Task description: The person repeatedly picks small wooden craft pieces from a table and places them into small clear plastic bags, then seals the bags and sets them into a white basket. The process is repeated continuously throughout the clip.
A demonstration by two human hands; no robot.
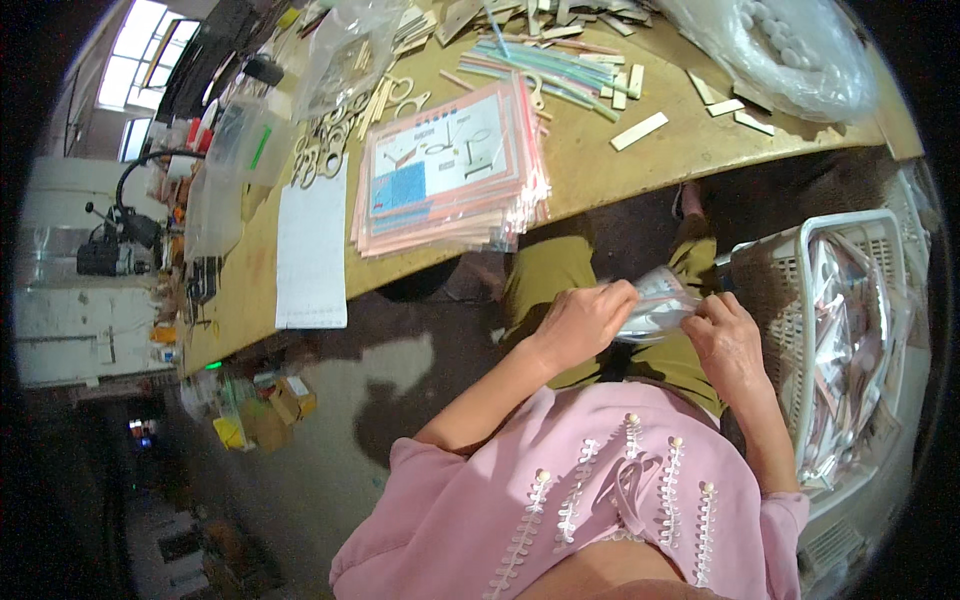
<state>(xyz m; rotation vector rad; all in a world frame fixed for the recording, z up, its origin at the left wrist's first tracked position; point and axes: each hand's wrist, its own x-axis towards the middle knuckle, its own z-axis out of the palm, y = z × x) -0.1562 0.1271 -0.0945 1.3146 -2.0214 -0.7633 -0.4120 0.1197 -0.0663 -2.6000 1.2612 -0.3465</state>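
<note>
Above my lap, my left hand (592, 318) and my right hand (722, 338) hold a clear plastic bag (655, 312) between them. The left fingers pinch one side of the bag, and the right fingers close on the opposite side near its upper edge. Something pale and printed shows through the plastic; what else is inside cannot be made out. On the table in front, a stack of pink-bordered printed sheets in clear bags (450, 165) lies near the edge, with a white paper strip (312, 255) to its left.
Behind the stack lie coloured straws (550, 75), wooden strips (640, 131) and ring-ended wooden pieces (325, 150). A large clear plastic bag (800, 75) sits at the far right of the table (580, 165). A white basket (790, 270) filled with packed bags stands at my right.
</note>
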